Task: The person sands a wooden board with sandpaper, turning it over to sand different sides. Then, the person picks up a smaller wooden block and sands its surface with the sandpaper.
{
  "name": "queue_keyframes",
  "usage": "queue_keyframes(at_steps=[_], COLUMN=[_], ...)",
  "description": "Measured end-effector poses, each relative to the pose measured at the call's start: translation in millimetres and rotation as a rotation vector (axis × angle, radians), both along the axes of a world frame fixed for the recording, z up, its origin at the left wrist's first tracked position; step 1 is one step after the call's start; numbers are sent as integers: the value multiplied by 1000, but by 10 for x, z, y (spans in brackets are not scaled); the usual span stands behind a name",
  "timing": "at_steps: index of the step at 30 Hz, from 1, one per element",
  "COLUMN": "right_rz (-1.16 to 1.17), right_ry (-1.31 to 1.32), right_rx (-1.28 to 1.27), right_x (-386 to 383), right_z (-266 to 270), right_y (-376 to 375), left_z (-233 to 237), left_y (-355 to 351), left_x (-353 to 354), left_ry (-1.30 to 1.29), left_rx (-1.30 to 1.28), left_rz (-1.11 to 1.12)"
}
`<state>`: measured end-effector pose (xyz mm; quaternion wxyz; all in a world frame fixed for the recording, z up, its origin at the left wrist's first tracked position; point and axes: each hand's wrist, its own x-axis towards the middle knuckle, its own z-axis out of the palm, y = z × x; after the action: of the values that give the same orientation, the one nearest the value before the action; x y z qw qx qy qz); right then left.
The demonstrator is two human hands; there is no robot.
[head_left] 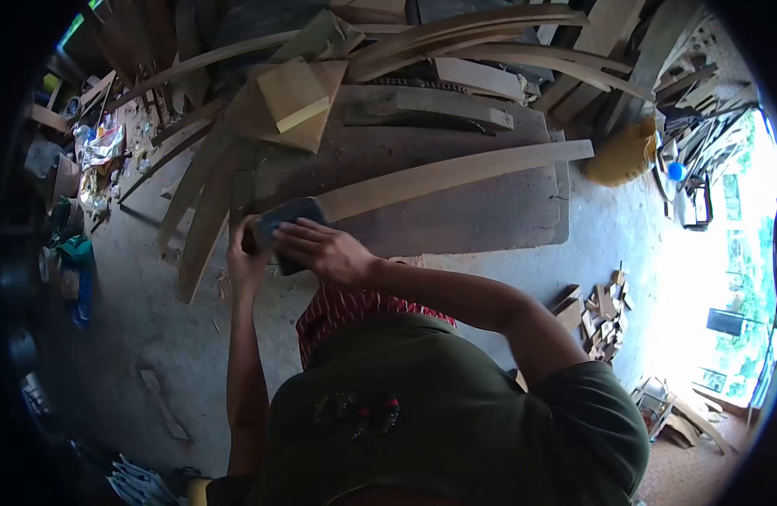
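Note:
A long, slightly curved wooden piece (456, 173) lies slantwise over the worktable (481, 219). My left hand (248, 257) is closed around its near left end, though the fingers are partly hidden. Over that same end sits a dark grey, flat rectangular pad, which looks like sandpaper (297, 211). My right hand (333, 255) presses down on the pad, fingers laid across it, and a corner of the pad hangs below the fingers.
Curved wooden pieces (481, 38) and a squared wood block (294, 93) are piled along the table's far side. A yellow container (622, 156) stands right of the table. Wood offcuts (603, 312) lie on the floor to the right, and clutter lines the left.

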<state>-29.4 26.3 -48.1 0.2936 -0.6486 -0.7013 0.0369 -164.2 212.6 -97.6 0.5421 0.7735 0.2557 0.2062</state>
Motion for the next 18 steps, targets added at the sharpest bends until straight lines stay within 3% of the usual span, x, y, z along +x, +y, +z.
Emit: queue_keyframes(at_steps=[2,4,7,11,14,16,18], right_rz=[15,18,-73,-210,-27,87,110], right_ry=[-29,-93,-64,-147,-122,-181,-115], right_rx=[-37,-110,-207,-252,-69,23,-61], right_x=[-26,-30,395,782,560,302,143], right_z=[-61,15,211,114,254,624,625], right_y=[99,152,-581,-1447,-1262,-759,-242], left_z=[-21,108,268,346,389,440,286], left_y=[96,39,26,-3,-38,-57,21], left_x=[-20,26,32,34,12,30,9], left_ry=[115,63,73,57,58,81,75], left_rx=[-160,-59,146,95,106,161,124], left_rz=[74,44,5,42,29,46,2])
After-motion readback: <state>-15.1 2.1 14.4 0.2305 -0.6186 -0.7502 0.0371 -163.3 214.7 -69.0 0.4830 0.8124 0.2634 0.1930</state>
